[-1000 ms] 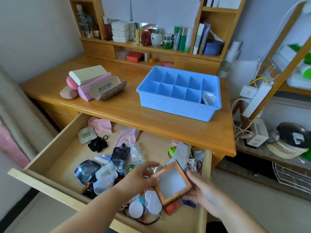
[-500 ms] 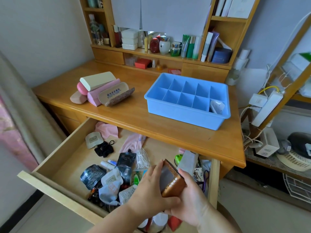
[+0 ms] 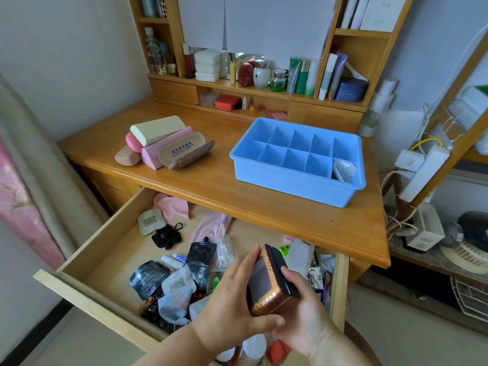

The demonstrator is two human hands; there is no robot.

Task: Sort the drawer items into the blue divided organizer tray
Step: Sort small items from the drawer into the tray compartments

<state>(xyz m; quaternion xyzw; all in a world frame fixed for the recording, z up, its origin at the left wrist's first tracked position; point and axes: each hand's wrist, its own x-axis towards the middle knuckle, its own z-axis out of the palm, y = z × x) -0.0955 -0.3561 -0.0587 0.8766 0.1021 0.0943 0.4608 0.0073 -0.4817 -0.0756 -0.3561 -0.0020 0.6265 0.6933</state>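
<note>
Holding the small copper-and-black box point(image 3: 272, 283) on edge over the open drawer point(image 3: 111, 247), I have both hands clasped on it: my left hand point(image 3: 232, 305) lies along its dark windowed face with the thumb under the bottom corner, my right hand point(image 3: 303, 318) cups it from 5 o'clock with one finger laid across the black side. It looks rigid and probably light, with a glossy skin that could slide, so I'd keep the hold on the opposite flat faces rather than the corners, and go easy on the window panel, which may flex.

The blue organizer tray point(image 3: 290, 178) sits on the desk point(image 3: 211, 186) at 12 o'clock, well apart from me. A white item point(image 3: 343, 169) lies in its near right cell; the others look free. Between us runs the desk's front edge, so the box must rise over that lip. At 10 o'clock a stack of cases point(image 3: 163, 146) stands clear of the path.
</note>
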